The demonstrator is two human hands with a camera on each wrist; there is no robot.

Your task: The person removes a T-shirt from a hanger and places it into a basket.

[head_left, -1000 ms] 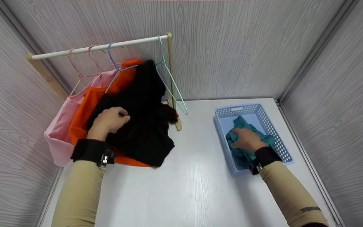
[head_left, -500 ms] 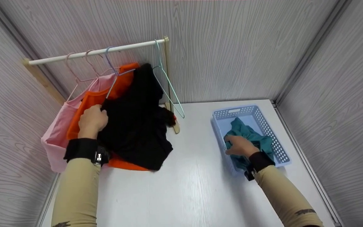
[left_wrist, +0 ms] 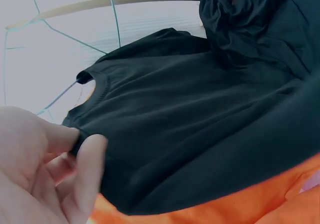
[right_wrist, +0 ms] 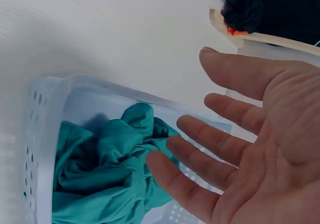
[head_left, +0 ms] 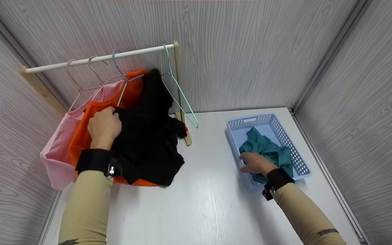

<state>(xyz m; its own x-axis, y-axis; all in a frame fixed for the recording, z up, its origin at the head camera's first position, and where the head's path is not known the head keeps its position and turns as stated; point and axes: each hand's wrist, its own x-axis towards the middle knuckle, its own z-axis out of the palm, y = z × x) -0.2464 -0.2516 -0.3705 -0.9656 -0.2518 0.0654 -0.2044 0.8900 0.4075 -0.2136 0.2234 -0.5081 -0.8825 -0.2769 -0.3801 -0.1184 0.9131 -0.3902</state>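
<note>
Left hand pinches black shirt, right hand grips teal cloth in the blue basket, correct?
No: the right hand isn't gripping the teal cloth; the right wrist view shows that hand open and empty. The left hand does pinch the black shirt, and the cloth is in the blue basket.

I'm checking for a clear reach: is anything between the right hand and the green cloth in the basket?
Nothing visible stands between them: the right hand is over the basket, whose top is open, and the green cloth lies uncovered inside.
</note>
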